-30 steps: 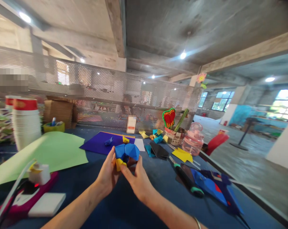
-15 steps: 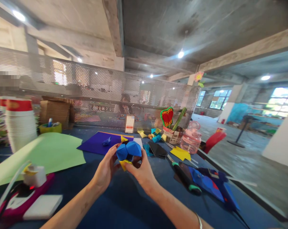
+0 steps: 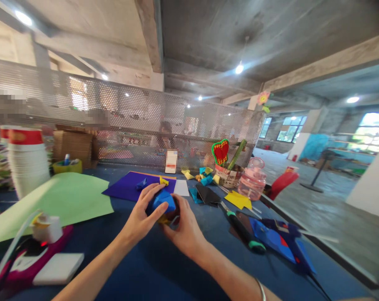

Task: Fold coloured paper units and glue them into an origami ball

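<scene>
A folded paper piece [image 3: 164, 201], blue with some yellow below, is between my two hands above the dark blue table. My left hand [image 3: 144, 211] is closed round its left side, thumb across the blue front. From the right, my right hand [image 3: 186, 228] grips it with fingers behind and thumb underneath; the lower part is largely hidden. Just beyond lie purple paper sheets [image 3: 124, 184], with a small folded blue piece [image 3: 141, 184] and a small yellow piece [image 3: 164, 181] on them. A white paper [image 3: 182, 188] sits beside the sheets.
At right lie a black-and-green-handled tool [image 3: 244, 230], a blue glue gun [image 3: 294, 238], yellow paper [image 3: 239, 200] and a pink bottle [image 3: 252, 184]. Left are green paper [image 3: 64, 196], a power strip [image 3: 35, 255] and stacked cups [image 3: 28, 163]. A mesh partition [image 3: 129, 125] stands behind.
The blue paper piece has been turned and moved slightly left. My left thumb has come onto its front, and my right hand has shifted left around it.
</scene>
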A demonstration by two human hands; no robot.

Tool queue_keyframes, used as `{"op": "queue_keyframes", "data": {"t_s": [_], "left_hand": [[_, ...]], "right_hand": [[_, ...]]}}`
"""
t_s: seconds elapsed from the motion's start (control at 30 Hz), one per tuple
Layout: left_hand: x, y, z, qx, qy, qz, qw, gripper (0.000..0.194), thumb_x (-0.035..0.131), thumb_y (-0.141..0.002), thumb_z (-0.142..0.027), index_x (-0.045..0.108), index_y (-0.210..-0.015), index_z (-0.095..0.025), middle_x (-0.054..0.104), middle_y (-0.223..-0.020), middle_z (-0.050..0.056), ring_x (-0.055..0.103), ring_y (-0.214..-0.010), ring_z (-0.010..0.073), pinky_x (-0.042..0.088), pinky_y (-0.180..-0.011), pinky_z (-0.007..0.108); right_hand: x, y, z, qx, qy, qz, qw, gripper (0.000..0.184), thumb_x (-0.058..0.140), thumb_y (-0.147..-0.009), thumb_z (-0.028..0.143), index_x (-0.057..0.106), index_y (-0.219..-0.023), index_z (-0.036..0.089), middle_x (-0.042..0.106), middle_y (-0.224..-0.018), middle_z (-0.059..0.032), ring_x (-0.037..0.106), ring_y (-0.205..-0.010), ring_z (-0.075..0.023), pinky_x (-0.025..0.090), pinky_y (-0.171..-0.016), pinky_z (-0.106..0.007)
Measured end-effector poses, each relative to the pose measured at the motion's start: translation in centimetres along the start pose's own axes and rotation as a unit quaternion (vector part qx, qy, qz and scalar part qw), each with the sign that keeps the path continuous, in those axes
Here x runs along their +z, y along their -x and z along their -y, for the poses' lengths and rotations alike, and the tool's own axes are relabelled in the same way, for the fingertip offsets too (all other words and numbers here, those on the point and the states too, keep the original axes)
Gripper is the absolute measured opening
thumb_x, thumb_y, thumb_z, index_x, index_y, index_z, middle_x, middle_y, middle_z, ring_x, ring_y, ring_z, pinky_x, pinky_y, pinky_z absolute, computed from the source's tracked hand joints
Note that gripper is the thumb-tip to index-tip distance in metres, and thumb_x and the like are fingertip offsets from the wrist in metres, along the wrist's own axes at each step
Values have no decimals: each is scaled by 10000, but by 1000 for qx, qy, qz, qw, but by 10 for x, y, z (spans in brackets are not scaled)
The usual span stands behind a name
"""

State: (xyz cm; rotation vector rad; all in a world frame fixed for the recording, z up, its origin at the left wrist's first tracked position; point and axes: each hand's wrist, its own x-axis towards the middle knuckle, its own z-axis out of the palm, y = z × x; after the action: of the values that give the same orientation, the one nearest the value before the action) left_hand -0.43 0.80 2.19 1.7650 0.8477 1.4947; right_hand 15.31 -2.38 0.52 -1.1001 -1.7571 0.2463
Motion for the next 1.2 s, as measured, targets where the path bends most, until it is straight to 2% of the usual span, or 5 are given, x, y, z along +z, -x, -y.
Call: {"op": "queue_keyframes", "data": {"t_s": [0.13,0.27,0.5,0.9,1.2], "left_hand": [[1,1,-2,-21,38,-22,999,287,665,-793,-348,677,-1070,-276,573,-1247,44,450,-1251,237,263,-1126,339],[3,3,-2,-67,78,-17,995,297,647,-808,-363,659,-1090,-273,608,-1213,27,515,-1178,218,310,-1082,294],[6,4,0,-68,33,2,997,298,580,-851,-407,626,-1112,-271,635,-1149,10,541,-1119,205,363,-994,262],[7,5,-4,-100,98,-19,990,318,565,-850,-451,596,-1084,-238,632,-1047,-2,540,-979,163,401,-856,219],[7,4,1,-108,130,-32,985,356,596,-823,-465,586,-1088,-227,631,-971,-12,540,-888,132,416,-787,208]], "right_hand": [[-2,3,4,-4,-7,42,999,664,674,-745,178,386,-1338,248,545,-1187,-83,610,-948,-193,540,-827,-357],[-4,3,9,-16,13,47,999,545,608,-834,230,388,-1332,234,535,-1213,-101,580,-1050,-212,500,-920,-389],[-4,4,9,8,30,53,998,519,561,-851,225,350,-1324,188,525,-1211,-125,568,-1065,-232,491,-925,-419],[-1,6,9,26,1,44,999,514,524,-883,263,307,-1337,159,476,-1294,-140,474,-1218,-219,400,-1043,-403],[1,6,6,41,-7,44,998,524,526,-884,271,298,-1342,156,462,-1302,-142,470,-1220,-225,390,-1049,-409]]}}
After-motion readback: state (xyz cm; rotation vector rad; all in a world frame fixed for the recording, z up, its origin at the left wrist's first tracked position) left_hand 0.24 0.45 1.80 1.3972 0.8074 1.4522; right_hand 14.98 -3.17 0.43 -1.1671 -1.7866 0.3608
